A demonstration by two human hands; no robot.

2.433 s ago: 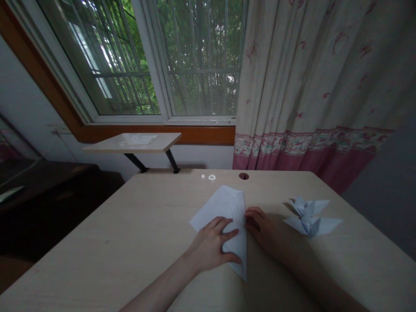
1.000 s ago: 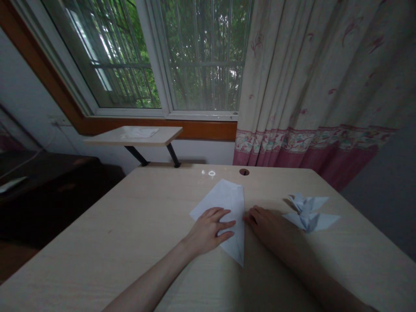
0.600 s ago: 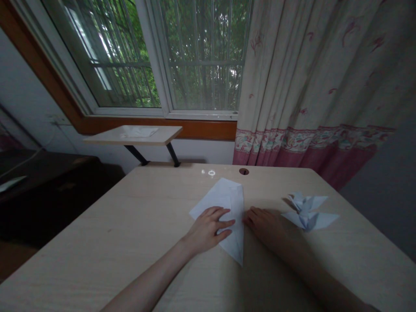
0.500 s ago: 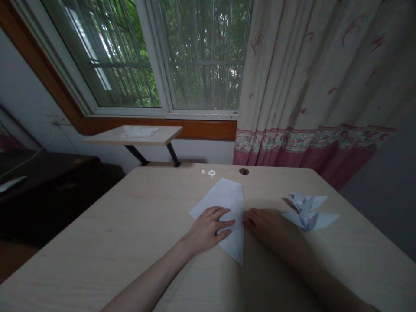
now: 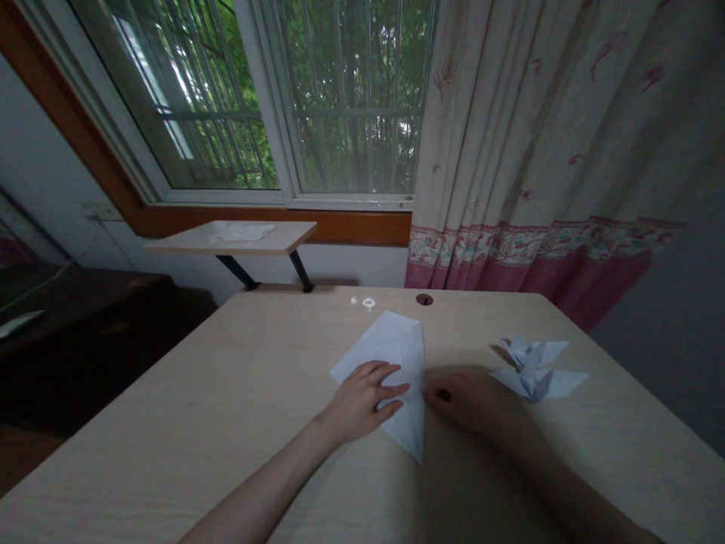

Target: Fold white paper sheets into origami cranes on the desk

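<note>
1. The folded white paper sheet with pointed corners (image 5: 371,345) lies flat on the pale wood-grain counter (image 5: 226,393), near its middle.
2. The left hand (image 5: 359,404) rests palm down on the sheet, fingers spread wide.
3. The right hand (image 5: 467,400) is curled narrow, its fingertips at the sheet's right edge; whether they pinch it, I cannot tell.
4. Right of that hand sit pale, sharp-winged folded-paper figures (image 5: 534,372), close together.

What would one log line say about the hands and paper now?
left hand: resting on folded paper | right hand: at paper's right edge | paper figures: on desk, right side
</note>
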